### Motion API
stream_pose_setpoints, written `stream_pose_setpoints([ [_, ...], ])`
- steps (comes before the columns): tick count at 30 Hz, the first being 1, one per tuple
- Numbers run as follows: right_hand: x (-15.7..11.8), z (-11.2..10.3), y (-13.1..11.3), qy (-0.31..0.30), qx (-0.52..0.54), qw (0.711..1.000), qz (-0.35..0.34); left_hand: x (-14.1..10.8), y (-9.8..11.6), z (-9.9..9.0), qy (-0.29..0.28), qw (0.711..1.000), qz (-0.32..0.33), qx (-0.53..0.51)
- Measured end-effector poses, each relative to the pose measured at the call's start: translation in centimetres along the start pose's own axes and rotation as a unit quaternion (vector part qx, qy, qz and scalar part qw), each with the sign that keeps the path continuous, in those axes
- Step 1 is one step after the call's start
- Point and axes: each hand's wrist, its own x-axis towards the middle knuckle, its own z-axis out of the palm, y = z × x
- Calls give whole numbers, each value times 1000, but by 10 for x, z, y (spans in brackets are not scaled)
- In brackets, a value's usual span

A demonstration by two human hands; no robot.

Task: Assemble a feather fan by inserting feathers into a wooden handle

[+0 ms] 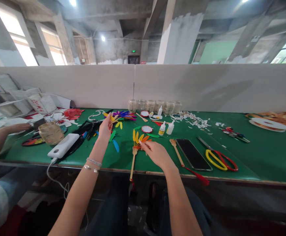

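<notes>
A small fan with a wooden handle (132, 165) lies at the table's front edge, yellow and orange feathers (137, 136) spread from its top and a red tassel below. Over its right side, my right hand (155, 153) has thumb and fingers pinched at a feather; the exact contact is partly hidden. Farther back on the left, my left hand (105, 127) is closed with its fingertips at the stems of a colourful feather bundle (125, 115), purple, blue and yellow. Loose blue feathers (115, 146) and green ones lie between the hands.
On the right are a second wooden handle (176, 153), a phone (193, 154) and scissors (218, 156). Glue bottles (162, 128), a round lid (147, 129) and glass jars (151, 105) stand behind. A power bank (63, 146) lies left, near another person's hand (20, 128).
</notes>
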Motion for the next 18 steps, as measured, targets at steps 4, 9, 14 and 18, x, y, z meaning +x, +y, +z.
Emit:
stream_pose_setpoints([
  [4,3,10,-15,15,143,988,-57,-54,4,-4,-35,970,-152,-186],
  [9,7,29,-31,19,213,972,-97,-103,-15,-4,-24,974,-129,-183],
  [14,9,35,-33,62,172,974,-134,-120,-39,-7,12,984,-75,-163],
  [18,9,34,-31,68,129,981,-130,-119,-46,-11,27,982,-88,-165],
])
